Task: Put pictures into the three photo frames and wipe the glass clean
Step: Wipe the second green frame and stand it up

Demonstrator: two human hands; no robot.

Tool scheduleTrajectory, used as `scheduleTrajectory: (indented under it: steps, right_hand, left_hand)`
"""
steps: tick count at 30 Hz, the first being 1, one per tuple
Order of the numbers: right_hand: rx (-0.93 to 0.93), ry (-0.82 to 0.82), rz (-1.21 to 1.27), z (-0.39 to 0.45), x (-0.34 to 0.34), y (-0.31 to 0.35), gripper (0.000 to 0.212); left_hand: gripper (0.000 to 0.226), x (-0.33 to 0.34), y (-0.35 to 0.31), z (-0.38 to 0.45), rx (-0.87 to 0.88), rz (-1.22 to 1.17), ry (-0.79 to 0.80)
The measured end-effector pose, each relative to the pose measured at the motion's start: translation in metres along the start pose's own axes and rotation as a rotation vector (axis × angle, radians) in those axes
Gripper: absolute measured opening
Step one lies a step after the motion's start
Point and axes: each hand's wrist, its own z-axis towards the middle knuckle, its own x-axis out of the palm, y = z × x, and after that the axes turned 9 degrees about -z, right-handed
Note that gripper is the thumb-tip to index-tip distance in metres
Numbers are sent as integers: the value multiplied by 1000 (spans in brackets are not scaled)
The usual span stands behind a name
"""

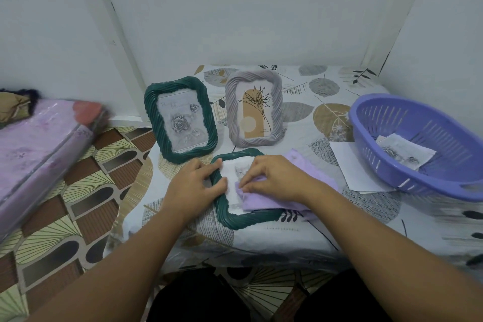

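Pressing a purple cloth point(264, 197) on the flat green frame point(235, 219) at the worktop's point(366, 230) near edge, right hand point(271, 178) pinches it; left hand point(194, 185) grips the frame's left rim.

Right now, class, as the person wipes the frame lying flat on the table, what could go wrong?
1. The left hand holds only the left edge of the flat green frame, so wiping with the purple cloth could slide it.
2. The upright green frame and grey frame stand just behind; a wide stroke might topple them.
3. The right hand may smear fingerprints on the glass.
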Motion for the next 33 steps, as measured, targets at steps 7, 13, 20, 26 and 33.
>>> scheduleTrajectory:
  steps: [7,13,20,26,33]
  right_hand:
    - [-43,172,8,-15,-5,5,11]
    - [112,-135,-198,3,-9,-18,10]
    - [46,-185,-318,43,14,5,16]
    - [194,-282,-408,33,5,-11,17]
    - [213,-230,-342,-15,6,-5,16]
  left_hand:
    - [66,-1,0,1,-13,-14,7]
    - [54,-1,-1,0,-12,-17,18]
    - [65,0,2,1,3,-11,2]
    - [55,-1,0,1,-11,-18,6]
    - [53,-1,-1,0,-9,-26,2]
